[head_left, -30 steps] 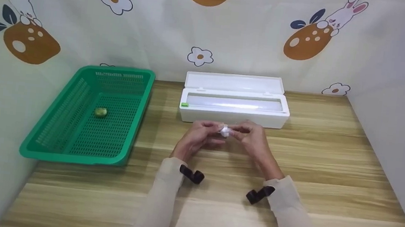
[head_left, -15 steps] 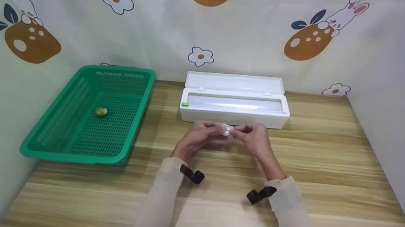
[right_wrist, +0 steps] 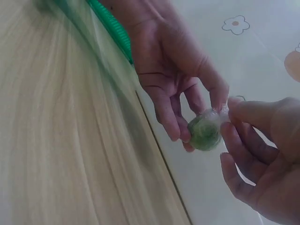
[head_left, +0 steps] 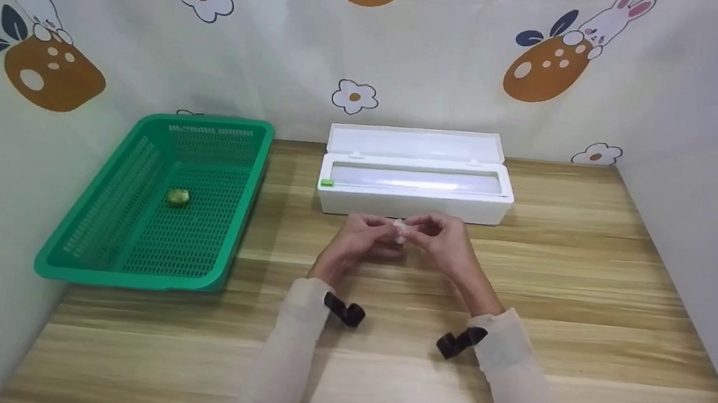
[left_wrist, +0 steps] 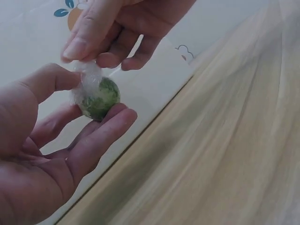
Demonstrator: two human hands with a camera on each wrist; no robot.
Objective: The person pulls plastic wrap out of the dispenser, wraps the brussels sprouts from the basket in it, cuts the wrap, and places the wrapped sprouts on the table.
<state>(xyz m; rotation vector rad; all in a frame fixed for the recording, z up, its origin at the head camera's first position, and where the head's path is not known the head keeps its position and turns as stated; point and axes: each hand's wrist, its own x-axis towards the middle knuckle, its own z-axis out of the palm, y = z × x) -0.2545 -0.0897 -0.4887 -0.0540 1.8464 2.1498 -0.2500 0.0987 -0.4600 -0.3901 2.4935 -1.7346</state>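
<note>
Backdrop (head_left: 273, 66): pale, cartoon print all over
Desk (head_left: 563, 290): light wood grain, runs back to the backdrop
Green basket (head_left: 246, 210): over on the left, one small greenish lump (head_left: 178, 197) sitting inside
White box (head_left: 411, 208): far middle of the desk, lid (head_left: 415, 143) flipped up
Left hand (head_left: 360, 236): fingers curled under the round green thing (left_wrist: 107, 99), thumb on its clear wrap (left_wrist: 89, 78)
Right hand (head_left: 443, 240): fingers pinching that clear wrap where it bunches up
Round green thing: between both hands, near side of the white box
</note>
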